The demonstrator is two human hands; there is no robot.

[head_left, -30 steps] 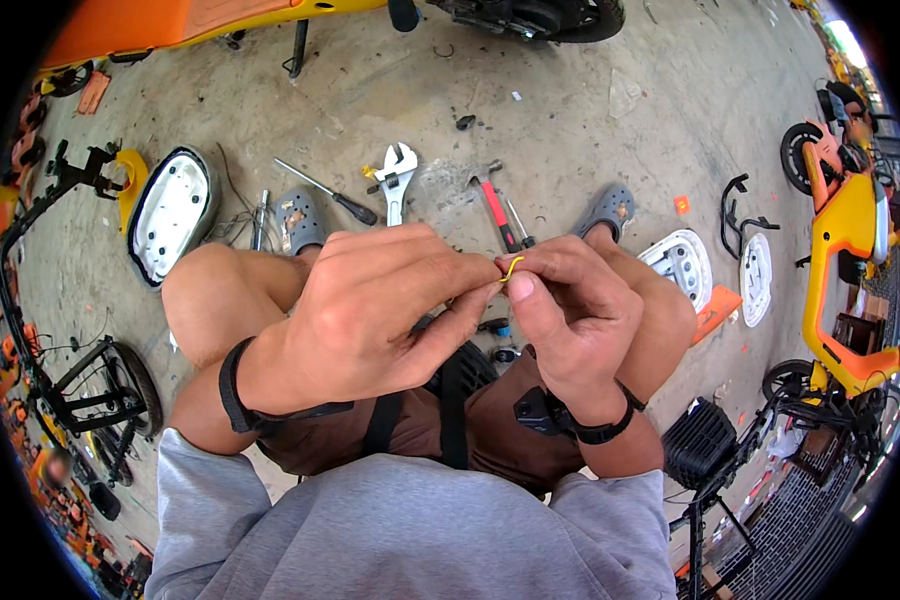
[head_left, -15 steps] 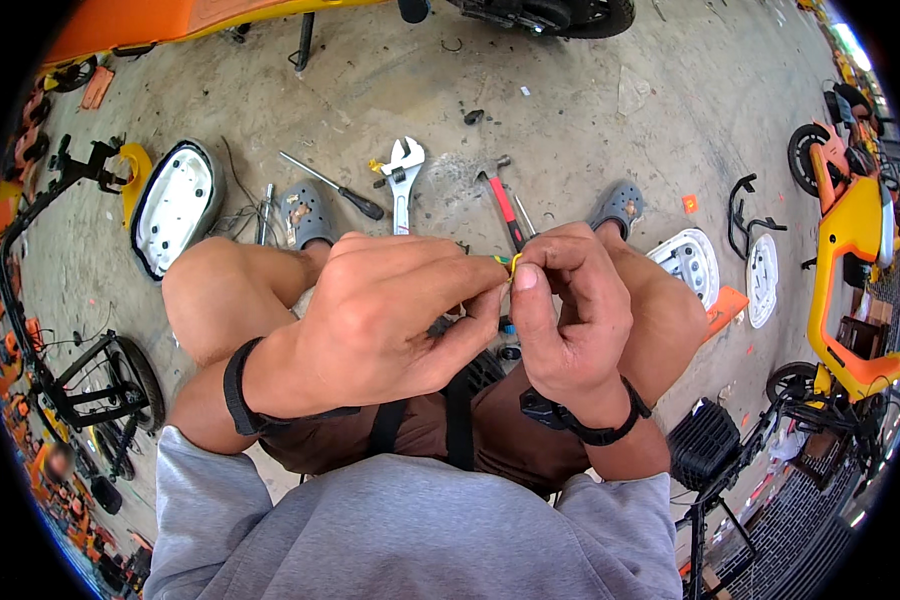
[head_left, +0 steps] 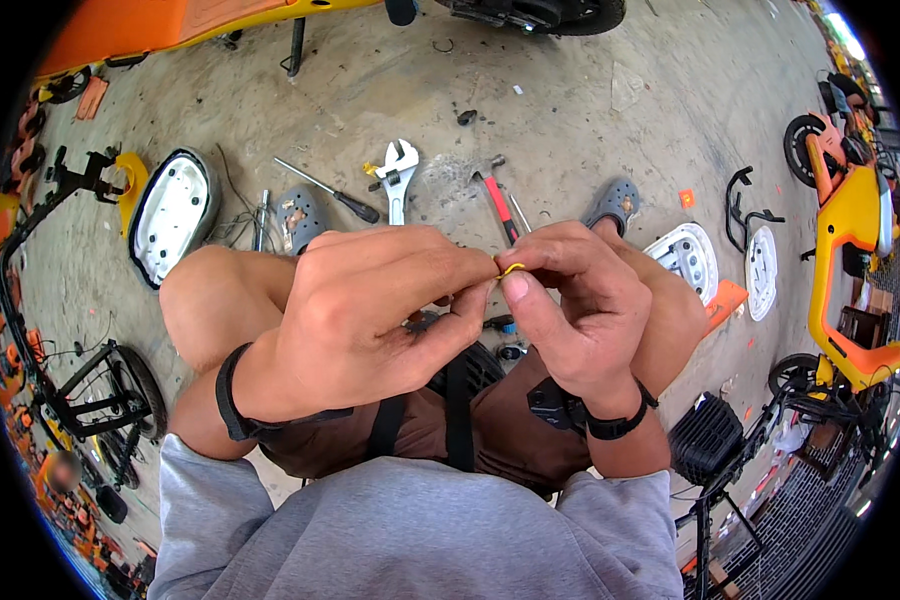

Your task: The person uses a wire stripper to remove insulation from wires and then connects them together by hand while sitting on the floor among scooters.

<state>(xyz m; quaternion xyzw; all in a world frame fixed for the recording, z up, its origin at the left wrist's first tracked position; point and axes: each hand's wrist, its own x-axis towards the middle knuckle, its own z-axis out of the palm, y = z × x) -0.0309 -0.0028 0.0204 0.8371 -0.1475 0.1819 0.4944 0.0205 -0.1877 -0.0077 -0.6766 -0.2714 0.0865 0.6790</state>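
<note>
My left hand (head_left: 370, 310) and my right hand (head_left: 570, 300) meet in front of my knees, fingertips pinched together on a small yellow wire piece (head_left: 511, 268). Only a short curved bit of the yellow wire shows between the fingers; the rest is hidden. Both wrists wear black bands. I am squatting, knees apart, over a concrete floor (head_left: 550, 110).
On the floor ahead lie an adjustable wrench (head_left: 398, 175), a screwdriver (head_left: 330, 190), a red-handled hammer (head_left: 496, 197) and a white scooter cover (head_left: 170, 212). More white panels (head_left: 760, 270) lie right, beside a yellow-orange scooter (head_left: 850, 250). A black frame (head_left: 80, 390) stands left.
Both hands have stayed pinched together on the yellow wire piece, shifting slightly; the fingers have reworked their grip around it.
</note>
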